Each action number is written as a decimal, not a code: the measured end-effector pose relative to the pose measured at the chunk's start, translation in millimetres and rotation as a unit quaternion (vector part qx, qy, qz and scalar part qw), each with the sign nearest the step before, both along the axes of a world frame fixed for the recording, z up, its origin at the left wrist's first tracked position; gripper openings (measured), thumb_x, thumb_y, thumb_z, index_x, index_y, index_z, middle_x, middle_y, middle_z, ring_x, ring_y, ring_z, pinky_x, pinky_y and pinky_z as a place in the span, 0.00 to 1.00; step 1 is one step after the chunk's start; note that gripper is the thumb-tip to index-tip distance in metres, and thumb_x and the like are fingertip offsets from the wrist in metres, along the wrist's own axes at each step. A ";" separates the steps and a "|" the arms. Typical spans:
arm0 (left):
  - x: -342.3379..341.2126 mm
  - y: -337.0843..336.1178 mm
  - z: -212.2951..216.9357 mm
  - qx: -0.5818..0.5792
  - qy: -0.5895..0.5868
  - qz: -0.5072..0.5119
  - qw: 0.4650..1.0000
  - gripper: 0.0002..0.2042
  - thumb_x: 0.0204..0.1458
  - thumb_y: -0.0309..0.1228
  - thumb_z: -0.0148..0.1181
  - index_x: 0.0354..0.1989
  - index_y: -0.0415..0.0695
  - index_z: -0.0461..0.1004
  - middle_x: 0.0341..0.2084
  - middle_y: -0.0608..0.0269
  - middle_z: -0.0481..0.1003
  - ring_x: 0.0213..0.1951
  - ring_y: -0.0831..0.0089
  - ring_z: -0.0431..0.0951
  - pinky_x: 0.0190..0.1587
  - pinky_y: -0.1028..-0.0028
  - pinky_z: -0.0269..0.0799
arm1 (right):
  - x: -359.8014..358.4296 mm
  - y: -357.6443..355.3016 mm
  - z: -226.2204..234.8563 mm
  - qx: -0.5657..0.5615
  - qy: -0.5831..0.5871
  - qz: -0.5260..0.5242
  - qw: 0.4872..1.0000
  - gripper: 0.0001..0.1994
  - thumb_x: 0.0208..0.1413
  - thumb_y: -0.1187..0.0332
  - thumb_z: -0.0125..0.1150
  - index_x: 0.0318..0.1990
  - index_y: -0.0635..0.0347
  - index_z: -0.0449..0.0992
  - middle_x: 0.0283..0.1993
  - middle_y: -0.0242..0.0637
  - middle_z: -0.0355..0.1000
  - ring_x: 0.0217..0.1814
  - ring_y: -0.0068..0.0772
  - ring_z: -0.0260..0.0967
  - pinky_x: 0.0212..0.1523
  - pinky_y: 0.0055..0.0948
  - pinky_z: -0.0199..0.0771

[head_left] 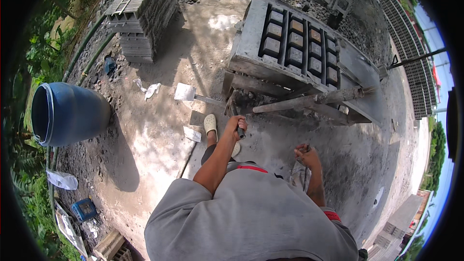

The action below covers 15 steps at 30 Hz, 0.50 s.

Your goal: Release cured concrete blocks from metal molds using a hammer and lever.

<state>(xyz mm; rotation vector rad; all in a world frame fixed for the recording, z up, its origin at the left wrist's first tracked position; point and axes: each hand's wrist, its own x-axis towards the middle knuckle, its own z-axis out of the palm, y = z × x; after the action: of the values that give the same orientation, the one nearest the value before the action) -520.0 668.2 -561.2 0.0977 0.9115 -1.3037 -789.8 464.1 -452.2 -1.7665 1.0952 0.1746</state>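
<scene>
**Left hand on the lever of a block mould, right hand on a grey tool**

The left hand [237, 125] is seen clenched around a dark lever handle [235, 116] that rises from the near left corner of a grey metal block mould [295, 43]. The fingers are wrapped fully round the handle. The mould stands on a dusty concrete floor [159, 130]; its top is divided into a grid of rectangular cells filled with grey material. A long rusty bar [309, 100] is laid along the mould's near edge, well apart from the left hand.

The right hand [308, 156] is held lower, near the person's right hip, with its fingers closed on a thin grey tool [299, 174] that hangs downward; what kind of tool it is cannot be told. A grey shirt with a red cuff is worn.

A pale sandalled foot [210, 124] is planted just beside the left hand on the floor. A trowel [189, 93] with a pale blade is lying on the floor near the mould's left side. A blue barrel [67, 113] is tipped on its side towards the floor's left edge. A stack of grey blocks [142, 14] is standing at the far left, with gravel behind it.
</scene>
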 end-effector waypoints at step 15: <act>53.2 -31.4 46.8 0.161 -0.339 -0.089 0.922 0.08 0.49 0.26 0.50 0.20 0.45 0.59 0.12 0.73 0.57 0.10 0.85 0.53 0.09 0.84 0.52 | -97.8 -25.6 -98.9 0.042 -0.059 -0.099 0.992 0.10 0.48 0.65 0.61 0.31 0.63 0.74 0.23 0.35 0.74 0.24 0.23 0.70 0.26 0.24 0.66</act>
<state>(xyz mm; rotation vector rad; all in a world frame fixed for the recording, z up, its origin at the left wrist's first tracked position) -466.8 636.7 -514.4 0.8566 0.5090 -1.1492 -887.7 438.5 -551.1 -1.5631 1.1537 -0.0056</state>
